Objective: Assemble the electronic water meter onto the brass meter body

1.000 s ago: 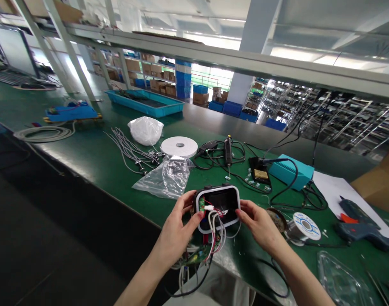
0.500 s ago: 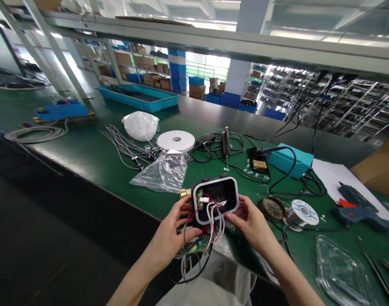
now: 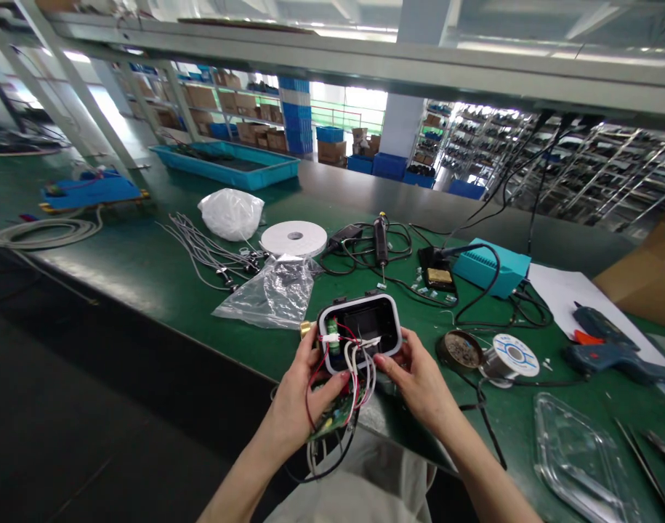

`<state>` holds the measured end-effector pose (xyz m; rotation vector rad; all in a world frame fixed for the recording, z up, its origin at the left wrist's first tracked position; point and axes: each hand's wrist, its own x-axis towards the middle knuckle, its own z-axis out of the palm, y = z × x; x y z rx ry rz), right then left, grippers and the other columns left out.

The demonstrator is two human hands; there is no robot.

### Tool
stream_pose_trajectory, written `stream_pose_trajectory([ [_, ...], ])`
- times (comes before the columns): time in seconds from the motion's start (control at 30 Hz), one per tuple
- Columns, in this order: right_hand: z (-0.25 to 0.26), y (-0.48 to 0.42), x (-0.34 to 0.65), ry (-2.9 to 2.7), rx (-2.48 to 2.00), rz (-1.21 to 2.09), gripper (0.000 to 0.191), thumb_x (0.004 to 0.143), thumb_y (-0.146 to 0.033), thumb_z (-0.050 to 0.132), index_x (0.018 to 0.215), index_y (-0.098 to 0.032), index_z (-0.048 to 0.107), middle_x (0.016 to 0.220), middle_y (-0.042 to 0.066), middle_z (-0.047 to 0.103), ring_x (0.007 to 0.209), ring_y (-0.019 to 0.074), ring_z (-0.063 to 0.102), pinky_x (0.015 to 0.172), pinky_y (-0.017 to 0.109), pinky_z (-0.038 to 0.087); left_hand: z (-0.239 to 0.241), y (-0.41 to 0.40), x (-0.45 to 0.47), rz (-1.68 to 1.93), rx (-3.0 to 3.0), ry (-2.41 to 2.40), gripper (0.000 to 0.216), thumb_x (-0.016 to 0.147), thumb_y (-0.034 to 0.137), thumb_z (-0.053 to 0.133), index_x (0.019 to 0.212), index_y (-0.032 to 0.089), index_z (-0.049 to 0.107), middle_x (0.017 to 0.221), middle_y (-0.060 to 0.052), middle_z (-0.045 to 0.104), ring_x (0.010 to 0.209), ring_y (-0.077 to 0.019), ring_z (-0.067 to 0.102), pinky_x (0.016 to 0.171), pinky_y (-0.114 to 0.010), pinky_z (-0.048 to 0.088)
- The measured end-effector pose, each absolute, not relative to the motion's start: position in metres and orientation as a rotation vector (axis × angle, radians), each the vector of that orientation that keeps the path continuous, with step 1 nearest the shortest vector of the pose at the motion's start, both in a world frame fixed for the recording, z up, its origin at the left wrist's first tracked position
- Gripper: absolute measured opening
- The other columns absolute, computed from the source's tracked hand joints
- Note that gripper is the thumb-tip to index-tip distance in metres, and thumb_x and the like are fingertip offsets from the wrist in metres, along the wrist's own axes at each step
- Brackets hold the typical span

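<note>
Between my hands is a black plastic housing point(image 3: 369, 319) with a pale grey rim, its open side tilted up toward me. My left hand point(image 3: 304, 388) grips its left side, thumb at the lower rim. My right hand point(image 3: 419, 378) holds the right side, thumb on the lower right corner. Red and white wires point(image 3: 357, 363) come out of the housing, with a white connector point(image 3: 330, 338) near its left inner wall. They run down to a green circuit board point(image 3: 335, 415) hanging under the housing, partly covered by my left hand. A brass fitting point(image 3: 305, 329) sticks out at left.
A clear plastic bag point(image 3: 272, 290) and a white tape roll point(image 3: 293, 238) lie beyond. An electric screwdriver point(image 3: 381, 243), teal soldering station point(image 3: 493, 267), round tin point(image 3: 461, 350), solder spool point(image 3: 509, 359), glue gun point(image 3: 610, 356) and clear plastic tray point(image 3: 577, 454) stand toward the right.
The housing has tipped back slightly, showing more of its inside. The white connector has shifted left within it. Both hands keep their hold; the whole view has shifted a little.
</note>
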<state>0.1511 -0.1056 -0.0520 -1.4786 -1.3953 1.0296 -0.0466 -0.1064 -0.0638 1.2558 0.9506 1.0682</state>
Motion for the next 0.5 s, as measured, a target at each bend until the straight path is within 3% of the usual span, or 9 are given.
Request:
stream_pose_trajectory([
  [0.13, -0.054, -0.102, 0.156, -1.319, -1.463, 1.016, 0.04, 0.087, -0.046, 0.045, 0.111, -0.016, 0.059, 0.076, 0.003, 0.062, 0.067, 0.0167, 0.057, 0.064, 0.029, 0.047, -0.058, -0.104, -0.049, 1.068, 1.245, 0.933, 0.073, 0.083, 0.034, 0.064, 0.142, 0.018, 0.023, 0.138, -0.013, 0.048, 0.121, -0.0224, 0.052, 0.101, -0.03, 0.044],
  [0.33, -0.053, -0.1, 0.146, -1.272, -1.447, 1.008, 0.041, 0.089, -0.043, 0.042, 0.109, -0.014, 0.062, 0.072, 0.003, 0.061, 0.061, 0.0156, 0.057, 0.059, 0.027, 0.046, -0.054, -0.105, -0.057, 1.112, 1.21, 1.01, 0.081, 0.08, 0.036, 0.067, 0.144, 0.016, 0.022, 0.133, -0.012, 0.054, 0.12, -0.0242, 0.053, 0.104, -0.035, 0.041],
  [0.5, -0.051, -0.078, 0.116, -1.36, -1.462, 0.972, 0.034, 0.091, -0.033, 0.037, 0.101, -0.018, 0.066, 0.065, 0.001, 0.06, 0.059, 0.0149, 0.057, 0.057, 0.025, 0.044, -0.062, -0.101, -0.074, 1.183, 1.198, 1.197, 0.079, 0.072, 0.041, 0.073, 0.138, 0.02, 0.034, 0.128, -0.011, 0.058, 0.116, -0.0279, 0.056, 0.102, -0.039, 0.044],
])
